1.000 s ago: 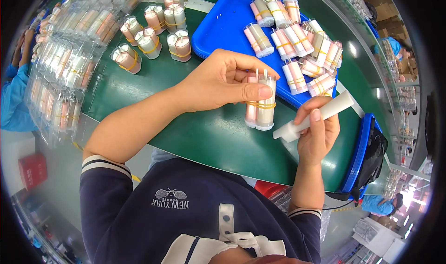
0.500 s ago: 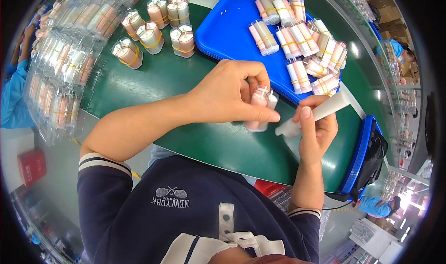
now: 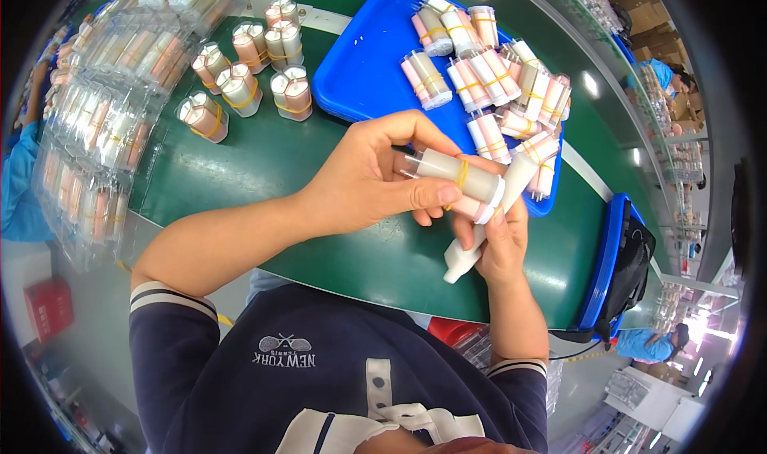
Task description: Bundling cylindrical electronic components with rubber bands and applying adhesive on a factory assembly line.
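Note:
My left hand (image 3: 375,178) grips a bundle of clear tubes (image 3: 455,178) bound with a yellow rubber band, lying sideways over the green table (image 3: 264,174). My right hand (image 3: 495,246) holds a white squeeze tube (image 3: 487,222) just below the bundle, and its fingers also touch the bundle's capped end. Both hands meet near the front edge of a blue tray (image 3: 359,79).
The blue tray holds several banded tube bundles (image 3: 495,87). More bundles (image 3: 248,79) stand upright on the table at the back left. Clear bags of tubes (image 3: 96,126) pile at the left. Another blue tray edge (image 3: 603,262) lies at the right. Other people work in the distance.
The bundle stood upright in my left hand; it is now turned sideways and pressed against my right hand with the white tube.

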Demonstrator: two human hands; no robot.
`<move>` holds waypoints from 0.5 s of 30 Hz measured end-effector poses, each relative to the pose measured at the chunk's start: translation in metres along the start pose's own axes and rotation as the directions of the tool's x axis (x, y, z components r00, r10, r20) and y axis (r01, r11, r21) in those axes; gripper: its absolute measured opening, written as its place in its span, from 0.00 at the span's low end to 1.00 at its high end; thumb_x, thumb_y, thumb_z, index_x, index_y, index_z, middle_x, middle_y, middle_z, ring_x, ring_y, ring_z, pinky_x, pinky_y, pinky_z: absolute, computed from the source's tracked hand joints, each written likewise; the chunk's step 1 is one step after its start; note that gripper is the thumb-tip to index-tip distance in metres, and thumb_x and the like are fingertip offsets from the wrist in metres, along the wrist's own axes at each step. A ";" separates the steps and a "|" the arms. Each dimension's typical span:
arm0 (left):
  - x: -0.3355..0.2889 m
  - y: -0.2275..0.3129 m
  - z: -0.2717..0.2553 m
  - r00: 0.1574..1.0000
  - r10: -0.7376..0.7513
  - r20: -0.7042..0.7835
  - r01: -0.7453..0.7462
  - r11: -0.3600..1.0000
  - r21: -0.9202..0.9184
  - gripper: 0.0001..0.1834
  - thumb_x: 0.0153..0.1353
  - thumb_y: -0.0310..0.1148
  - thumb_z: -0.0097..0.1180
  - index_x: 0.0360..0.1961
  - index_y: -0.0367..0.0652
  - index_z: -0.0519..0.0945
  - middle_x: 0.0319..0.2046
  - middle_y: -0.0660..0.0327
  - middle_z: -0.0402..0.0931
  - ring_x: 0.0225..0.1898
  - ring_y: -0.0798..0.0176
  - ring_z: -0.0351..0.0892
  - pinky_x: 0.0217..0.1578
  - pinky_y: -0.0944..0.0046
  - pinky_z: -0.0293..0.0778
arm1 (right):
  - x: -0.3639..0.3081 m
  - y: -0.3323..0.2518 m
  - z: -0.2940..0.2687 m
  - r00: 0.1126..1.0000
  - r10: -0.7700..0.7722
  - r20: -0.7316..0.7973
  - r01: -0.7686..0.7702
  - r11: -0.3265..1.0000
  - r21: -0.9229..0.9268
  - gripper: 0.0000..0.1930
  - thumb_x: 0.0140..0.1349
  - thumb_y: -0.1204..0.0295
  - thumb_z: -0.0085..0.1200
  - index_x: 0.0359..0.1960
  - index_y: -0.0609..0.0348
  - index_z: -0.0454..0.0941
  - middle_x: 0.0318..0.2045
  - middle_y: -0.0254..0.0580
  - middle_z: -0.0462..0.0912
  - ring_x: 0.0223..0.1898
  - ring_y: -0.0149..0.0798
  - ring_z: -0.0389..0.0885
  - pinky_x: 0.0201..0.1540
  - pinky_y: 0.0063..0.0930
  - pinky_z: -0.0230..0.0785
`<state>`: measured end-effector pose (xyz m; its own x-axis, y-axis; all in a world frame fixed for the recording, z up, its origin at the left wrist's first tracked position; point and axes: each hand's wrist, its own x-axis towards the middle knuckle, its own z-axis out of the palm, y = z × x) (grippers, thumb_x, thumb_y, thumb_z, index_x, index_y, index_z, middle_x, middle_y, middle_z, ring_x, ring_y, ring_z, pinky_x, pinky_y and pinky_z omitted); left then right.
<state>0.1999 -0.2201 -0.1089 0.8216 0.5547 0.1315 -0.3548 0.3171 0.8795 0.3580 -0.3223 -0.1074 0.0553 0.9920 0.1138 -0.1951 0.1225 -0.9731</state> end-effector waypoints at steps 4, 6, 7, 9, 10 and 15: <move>-0.002 -0.008 0.004 0.995 -0.063 -0.077 0.060 0.997 -0.040 0.16 0.51 0.26 0.60 0.40 0.34 0.70 0.33 0.57 0.74 0.29 0.70 0.76 0.25 0.72 0.75 | 0.000 0.004 0.000 1.000 0.006 0.016 -0.008 0.996 0.086 0.31 0.58 0.56 0.48 0.54 0.70 0.58 0.30 0.42 0.75 0.16 0.21 0.64 0.18 0.13 0.56; -0.001 -0.006 0.002 0.995 -0.058 -0.083 0.057 0.998 -0.011 0.16 0.50 0.25 0.60 0.40 0.34 0.71 0.33 0.57 0.74 0.29 0.70 0.76 0.25 0.72 0.75 | 0.001 0.003 0.002 0.999 0.041 0.006 -0.041 0.991 0.131 0.32 0.57 0.57 0.51 0.54 0.71 0.58 0.30 0.44 0.75 0.14 0.21 0.64 0.17 0.12 0.55; -0.001 -0.005 0.002 0.994 -0.058 -0.088 0.060 0.998 0.020 0.16 0.50 0.24 0.60 0.40 0.34 0.71 0.33 0.56 0.74 0.29 0.70 0.76 0.25 0.72 0.75 | 0.001 0.003 0.003 0.999 0.043 0.007 -0.044 0.991 0.129 0.32 0.57 0.57 0.51 0.54 0.71 0.58 0.30 0.44 0.75 0.14 0.21 0.64 0.17 0.12 0.55; -0.002 -0.003 0.003 0.993 -0.062 -0.099 0.064 0.998 0.020 0.16 0.49 0.23 0.60 0.40 0.33 0.71 0.33 0.56 0.74 0.29 0.70 0.76 0.25 0.72 0.76 | 0.003 0.003 0.006 0.996 0.079 -0.050 -0.073 0.991 0.113 0.34 0.56 0.55 0.51 0.54 0.72 0.57 0.21 0.36 0.71 0.10 0.18 0.60 0.13 0.12 0.49; -0.002 -0.003 0.003 0.992 -0.067 -0.109 0.069 0.997 0.022 0.16 0.48 0.22 0.60 0.39 0.32 0.71 0.33 0.56 0.74 0.29 0.70 0.76 0.25 0.72 0.76 | 0.003 0.003 0.006 0.996 0.081 -0.048 -0.075 0.991 0.114 0.34 0.56 0.55 0.51 0.54 0.72 0.57 0.21 0.36 0.71 0.10 0.18 0.60 0.13 0.12 0.49; -0.003 0.000 0.005 0.992 -0.050 -0.119 0.057 0.996 0.061 0.17 0.48 0.21 0.60 0.39 0.31 0.71 0.32 0.55 0.75 0.29 0.69 0.76 0.24 0.72 0.76 | 0.001 0.002 0.010 0.993 0.075 -0.093 -0.067 0.994 0.085 0.30 0.55 0.62 0.54 0.53 0.71 0.59 0.22 0.37 0.72 0.11 0.18 0.61 0.13 0.12 0.51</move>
<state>0.1992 -0.2254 -0.1072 0.7790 0.6262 0.0319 -0.2792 0.3009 0.9119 0.3477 -0.3208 -0.1075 0.1318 0.9910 0.0216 -0.2811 0.0583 -0.9579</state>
